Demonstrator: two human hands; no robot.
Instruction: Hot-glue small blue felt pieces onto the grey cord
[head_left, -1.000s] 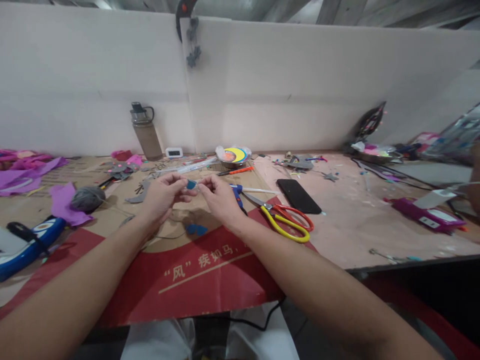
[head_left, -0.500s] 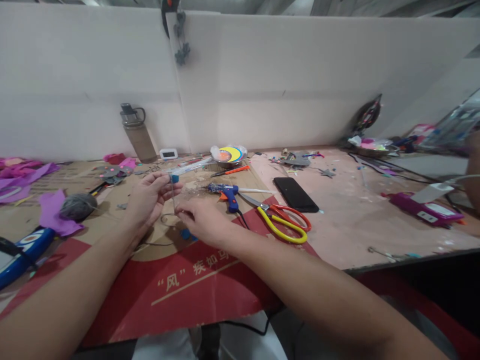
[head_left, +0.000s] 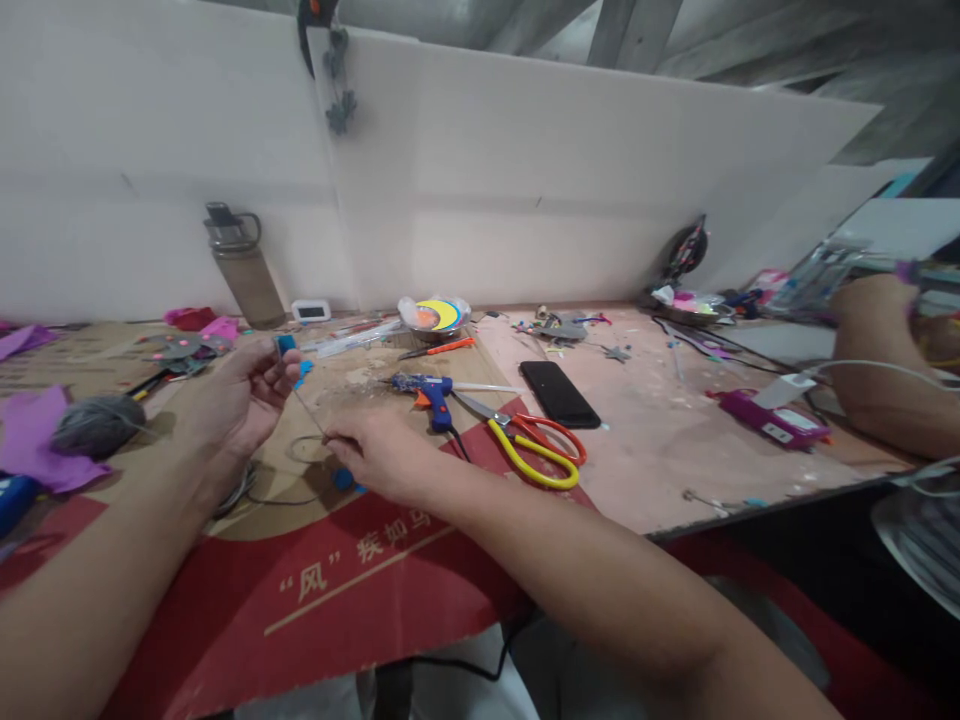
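Note:
My left hand (head_left: 244,400) pinches a small blue piece (head_left: 285,345), perhaps felt, between thumb and fingers. A thin grey yarn (head_left: 307,411) runs from that piece down to my right hand (head_left: 375,450), whose thumb and forefinger are closed on it. Loose yarn curls on the cardboard (head_left: 247,560) below both hands. Beside my right fingers lies a round blue piece (head_left: 343,479), and another blue scrap (head_left: 304,372) shows just past my left fingers. A ball of grey yarn (head_left: 97,425) rests on purple felt (head_left: 45,440) at the left.
A blue glue gun (head_left: 431,393), scissors with red and yellow handles (head_left: 532,460) and a black phone (head_left: 559,394) lie to the right. Behind stand a bottle (head_left: 247,275) and a small bowl (head_left: 435,318). Another person's arm (head_left: 870,370) is at far right.
The view has turned right. My left hand has moved left, away from my right hand, and the yarn between them now stretches at a slant. Another person's arm shows more fully.

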